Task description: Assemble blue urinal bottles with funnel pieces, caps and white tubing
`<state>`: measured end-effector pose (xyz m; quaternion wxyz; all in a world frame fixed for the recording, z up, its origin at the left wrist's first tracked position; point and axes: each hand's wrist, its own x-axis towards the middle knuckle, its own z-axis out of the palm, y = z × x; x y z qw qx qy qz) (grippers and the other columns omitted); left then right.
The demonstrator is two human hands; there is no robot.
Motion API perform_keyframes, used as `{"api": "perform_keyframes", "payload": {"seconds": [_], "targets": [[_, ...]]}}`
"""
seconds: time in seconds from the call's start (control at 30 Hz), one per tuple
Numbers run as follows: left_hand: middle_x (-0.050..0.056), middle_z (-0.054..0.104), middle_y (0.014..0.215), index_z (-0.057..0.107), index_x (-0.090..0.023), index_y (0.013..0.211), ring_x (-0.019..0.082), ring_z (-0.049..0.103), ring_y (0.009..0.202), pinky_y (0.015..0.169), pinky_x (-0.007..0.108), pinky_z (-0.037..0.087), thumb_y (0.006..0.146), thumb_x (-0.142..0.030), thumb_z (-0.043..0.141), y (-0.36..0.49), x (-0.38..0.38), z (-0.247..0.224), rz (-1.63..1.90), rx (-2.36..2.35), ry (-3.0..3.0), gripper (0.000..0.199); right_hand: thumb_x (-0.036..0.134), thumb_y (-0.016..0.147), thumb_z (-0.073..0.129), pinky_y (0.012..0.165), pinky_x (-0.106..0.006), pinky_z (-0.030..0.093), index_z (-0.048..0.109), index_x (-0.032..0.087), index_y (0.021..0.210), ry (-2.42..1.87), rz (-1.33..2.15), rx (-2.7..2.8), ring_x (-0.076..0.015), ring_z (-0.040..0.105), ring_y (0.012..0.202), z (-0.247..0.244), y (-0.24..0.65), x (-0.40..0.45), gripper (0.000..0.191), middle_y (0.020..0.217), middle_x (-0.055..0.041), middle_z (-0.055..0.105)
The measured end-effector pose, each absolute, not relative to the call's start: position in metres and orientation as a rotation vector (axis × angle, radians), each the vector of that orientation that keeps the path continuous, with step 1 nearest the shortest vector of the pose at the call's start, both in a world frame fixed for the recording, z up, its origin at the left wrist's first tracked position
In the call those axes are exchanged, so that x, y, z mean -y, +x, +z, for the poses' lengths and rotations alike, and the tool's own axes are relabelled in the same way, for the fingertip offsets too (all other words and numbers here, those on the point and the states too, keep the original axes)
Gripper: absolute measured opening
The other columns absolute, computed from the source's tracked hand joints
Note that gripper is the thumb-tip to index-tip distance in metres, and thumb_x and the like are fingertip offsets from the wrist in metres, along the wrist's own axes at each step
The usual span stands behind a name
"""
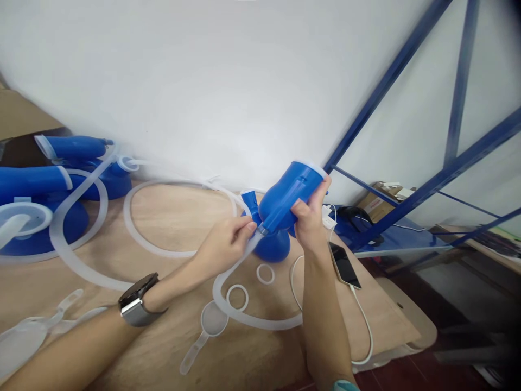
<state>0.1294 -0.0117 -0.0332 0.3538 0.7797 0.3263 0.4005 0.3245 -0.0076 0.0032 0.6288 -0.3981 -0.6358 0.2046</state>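
My right hand (309,214) is wrapped around a blue plastic bottle-shaped part with a wide white rim (291,190), held tilted above the table. A translucent flexible tube (228,301) runs from its narrow lower end, where a small metal clamp (262,230) sits. At that joint, my left hand (230,239) is closed in a pinch, thumb and forefinger beside the tube and clamp; what lies between the fingertips is hidden. Behind and below the held part stands a blue container (273,247), partly covered. Translucent rings (265,273) and a round lid with a strap (214,319) lie nearby.
More blue containers with tubes (87,168) stand at the left by a cardboard box (24,114). Clear lids (28,336) lie at the front left. A phone on a charging cable (344,264) rests near the right table edge. Blue metal shelving (394,81) rises at the right.
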Motion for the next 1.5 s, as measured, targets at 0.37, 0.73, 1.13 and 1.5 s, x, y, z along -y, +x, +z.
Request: {"api": "perform_keyframes", "payload": {"seconds": [0.37, 0.73, 1.13, 1.5], "targets": [[0.003, 0.063, 0.067, 0.063, -0.019, 0.081, 0.016, 0.056, 0.061, 0.062, 0.028, 0.039, 0.101, -0.033, 0.042, 0.132, 0.017, -0.036, 1.21, -0.958, 2.199, 0.032, 0.062, 0.081, 0.081, 0.106, -0.056, 0.056, 0.032, 0.032, 0.137, -1.023, 0.403, 1.357, -0.0324, 0.066, 0.12, 0.012, 0.299, 0.025, 0.08, 0.122, -0.0074, 0.061], [-0.001, 0.057, 0.062, 0.05, -0.02, 0.068, 0.013, 0.054, 0.058, 0.058, 0.025, 0.043, 0.101, -0.039, 0.045, 0.127, 0.005, -0.032, 0.901, -0.703, 1.975, 0.039, 0.06, 0.081, 0.079, 0.084, -0.038, 0.059, 0.038, 0.035, 0.131, -0.813, 0.51, 1.461, -0.02, 0.065, 0.092, 0.001, 0.322, 0.002, 0.069, 0.108, 0.0004, 0.061], [0.008, 0.074, 0.107, 0.07, -0.021, 0.106, 0.025, 0.069, 0.097, 0.081, 0.037, 0.058, 0.097, -0.066, 0.053, 0.117, -0.014, -0.034, 0.772, -0.578, 1.644, 0.049, 0.062, 0.083, 0.082, 0.08, -0.038, 0.066, 0.034, 0.037, 0.146, -0.811, 0.537, 1.453, -0.0224, 0.071, 0.094, 0.0, 0.31, 0.003, 0.083, 0.117, -0.0038, 0.065], [0.015, 0.075, 0.109, 0.055, -0.014, 0.146, 0.025, 0.07, 0.078, 0.066, 0.036, 0.057, 0.092, -0.09, 0.03, 0.073, 0.008, 0.029, 0.882, -0.279, 1.174, 0.097, 0.076, 0.096, 0.055, 0.127, -0.063, 0.033, 0.024, 0.035, 0.17, -1.146, 0.334, 1.99, -0.0364, 0.044, 0.152, 0.014, 0.33, 0.028, 0.09, 0.167, -0.009, 0.044]]}}
